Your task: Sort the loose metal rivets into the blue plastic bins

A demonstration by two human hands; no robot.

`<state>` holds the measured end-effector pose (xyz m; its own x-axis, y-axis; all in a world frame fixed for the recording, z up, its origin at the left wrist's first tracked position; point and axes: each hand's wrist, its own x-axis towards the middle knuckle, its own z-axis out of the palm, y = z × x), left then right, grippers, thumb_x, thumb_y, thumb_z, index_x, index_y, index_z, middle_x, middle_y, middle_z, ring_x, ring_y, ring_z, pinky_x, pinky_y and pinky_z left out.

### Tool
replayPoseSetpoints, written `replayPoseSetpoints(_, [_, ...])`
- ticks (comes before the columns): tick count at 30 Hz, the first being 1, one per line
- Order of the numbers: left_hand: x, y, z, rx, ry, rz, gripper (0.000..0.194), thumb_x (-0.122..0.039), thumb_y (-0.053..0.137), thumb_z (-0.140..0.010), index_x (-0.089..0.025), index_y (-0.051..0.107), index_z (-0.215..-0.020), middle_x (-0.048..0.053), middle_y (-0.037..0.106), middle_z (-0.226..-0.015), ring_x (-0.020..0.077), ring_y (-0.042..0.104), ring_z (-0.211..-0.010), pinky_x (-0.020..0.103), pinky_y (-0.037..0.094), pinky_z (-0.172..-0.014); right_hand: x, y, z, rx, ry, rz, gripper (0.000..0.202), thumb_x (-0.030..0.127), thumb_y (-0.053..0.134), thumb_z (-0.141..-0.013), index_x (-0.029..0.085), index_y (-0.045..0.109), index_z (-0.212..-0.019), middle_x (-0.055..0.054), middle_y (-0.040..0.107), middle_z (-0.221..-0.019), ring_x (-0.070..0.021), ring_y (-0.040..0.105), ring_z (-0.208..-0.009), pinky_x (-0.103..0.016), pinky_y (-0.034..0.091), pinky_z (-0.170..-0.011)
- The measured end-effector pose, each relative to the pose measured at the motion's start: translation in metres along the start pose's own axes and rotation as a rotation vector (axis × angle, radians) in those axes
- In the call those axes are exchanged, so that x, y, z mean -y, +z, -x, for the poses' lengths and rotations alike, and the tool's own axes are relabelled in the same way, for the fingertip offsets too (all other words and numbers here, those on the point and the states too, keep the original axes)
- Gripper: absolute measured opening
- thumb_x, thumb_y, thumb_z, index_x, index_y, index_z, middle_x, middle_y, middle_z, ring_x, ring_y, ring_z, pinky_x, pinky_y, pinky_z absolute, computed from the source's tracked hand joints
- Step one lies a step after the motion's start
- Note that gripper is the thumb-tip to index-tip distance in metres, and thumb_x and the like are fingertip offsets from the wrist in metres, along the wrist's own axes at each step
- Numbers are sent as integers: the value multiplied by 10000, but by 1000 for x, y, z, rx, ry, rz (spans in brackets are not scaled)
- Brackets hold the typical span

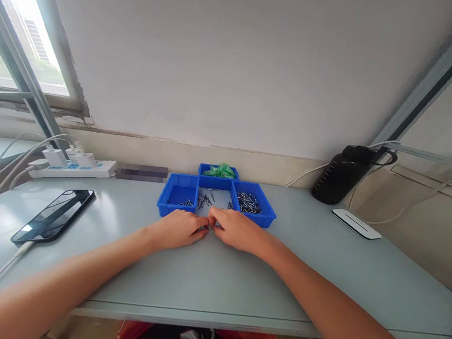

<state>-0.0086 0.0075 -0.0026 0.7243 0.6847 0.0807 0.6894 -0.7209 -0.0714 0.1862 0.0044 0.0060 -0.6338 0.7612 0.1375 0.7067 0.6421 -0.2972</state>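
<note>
My left hand and my right hand meet at the middle of the table, fingertips pinched together around something small that the fingers mostly hide. Just beyond them, several small metal pins lie loose on the table between two blue bins. The left blue bin has a few metal pieces near its front right corner. In the right blue bin is a large pile of metal pieces. Behind, a smaller blue bin holds green plastic material.
A phone with a cable lies at the left, before a white power strip with plugs. On the right are a black bottle and a flat white device. A wall rises behind the table.
</note>
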Motion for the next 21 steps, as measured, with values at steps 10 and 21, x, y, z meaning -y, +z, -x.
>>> replayPoseSetpoints(10, [0,1,0,-29,2,-4,252,-311,366,-940,-209,595,-968,21,686,-749,186,657,-665,247,379,-535,-2,1,0,0,3,34,43,185,463,-848,217,490,-857,1,620,-847,-128,533,-683,-241,308,-555])
replayPoseSetpoints(21, [2,3,-1,-46,-85,3,230,-325,355,-927,-240,560,-987,0,666,-719,200,635,-653,264,357,-537,-8,-4,2,127,52,173,221,271,364,-930,205,562,-858,-43,669,-871,-161,605,-763,-251,347,-571])
